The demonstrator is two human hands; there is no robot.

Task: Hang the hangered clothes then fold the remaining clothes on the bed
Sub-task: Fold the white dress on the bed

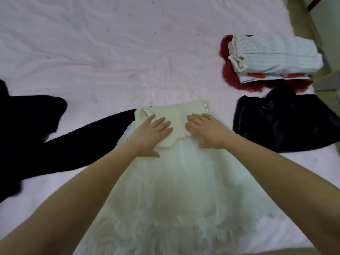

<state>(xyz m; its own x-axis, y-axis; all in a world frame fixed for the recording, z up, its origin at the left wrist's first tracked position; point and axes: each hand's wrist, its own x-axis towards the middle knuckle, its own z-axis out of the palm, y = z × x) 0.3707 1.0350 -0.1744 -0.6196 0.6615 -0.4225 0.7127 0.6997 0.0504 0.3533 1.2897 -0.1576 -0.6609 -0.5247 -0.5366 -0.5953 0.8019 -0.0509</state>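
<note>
A white dress [176, 173] with a cream knit top and a frilled tulle skirt lies flat on the pink bed [110, 52], its skirt spreading toward me. My left hand [150, 135] rests palm down on the left half of the knit top, fingers spread. My right hand [207, 131] presses flat on the right half in the same way. Neither hand grips the cloth. A black garment [36, 129] lies unfolded at the left, one sleeve reaching up to the dress.
A folded pile of striped white and red clothes [272, 57] sits at the back right on a dark red fluffy piece [230, 76]. A folded shiny black garment [287, 124] lies just right of the dress. The bed's right edge and floor show beyond.
</note>
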